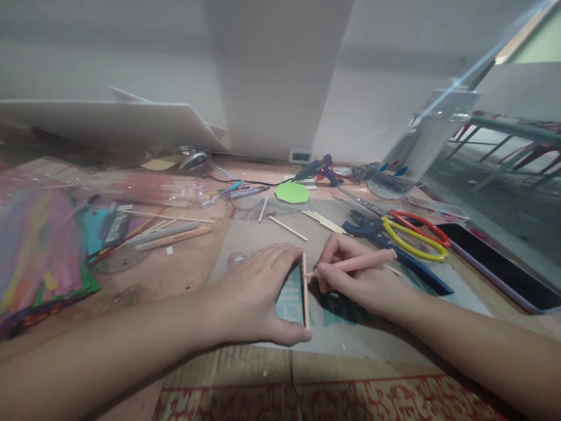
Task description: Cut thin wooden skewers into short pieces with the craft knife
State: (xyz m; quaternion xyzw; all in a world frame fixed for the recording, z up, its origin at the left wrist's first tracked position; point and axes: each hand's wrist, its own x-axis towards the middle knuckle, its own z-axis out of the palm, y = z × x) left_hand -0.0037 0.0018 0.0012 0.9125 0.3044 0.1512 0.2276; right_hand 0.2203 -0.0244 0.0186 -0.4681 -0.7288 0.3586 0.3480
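Fingers of the left hand are spread wide on my feed, thumb at the near end and forefinger at the far end of one thin wooden stick, held between them over the pale work sheet on the desk. I see the right hand pinched close around one salmon-coloured pen, its tip at the stick near the middle. Past the hands I count one loose stick, one short whitish rod, and a small bunch of sticks whose number I can't make out. I also count one green polygon card, one blue glue gun, one pair of blue-handled pliers, one pair of red-and-yellow-handled scissors and one phone.
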